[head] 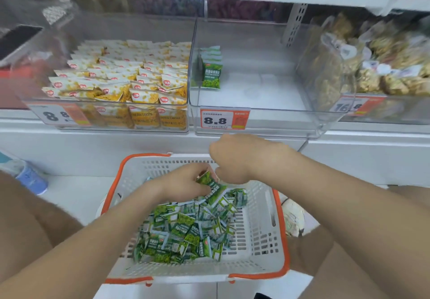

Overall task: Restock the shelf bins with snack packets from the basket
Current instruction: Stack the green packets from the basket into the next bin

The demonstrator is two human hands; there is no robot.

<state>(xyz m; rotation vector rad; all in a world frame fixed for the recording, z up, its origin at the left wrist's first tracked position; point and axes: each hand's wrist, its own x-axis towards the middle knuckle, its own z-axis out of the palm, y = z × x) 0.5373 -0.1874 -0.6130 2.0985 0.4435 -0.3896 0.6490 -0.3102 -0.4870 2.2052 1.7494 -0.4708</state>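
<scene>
The centre shelf bin [256, 99] is stocked with one short row of packets [211, 72]. Most are left in the basket [258, 205] at lower centre. Some are pinched by the left hand [186, 181]; what the curled right hand [239, 156] holds cannot be told.

Green packets [186, 233], apparently peas, heaped in basket [258, 224]

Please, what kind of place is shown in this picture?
Probably a shop aisle: clear shelf bins with a price tag reading 8.8, and a basket of green snack packets for restocking.
</scene>
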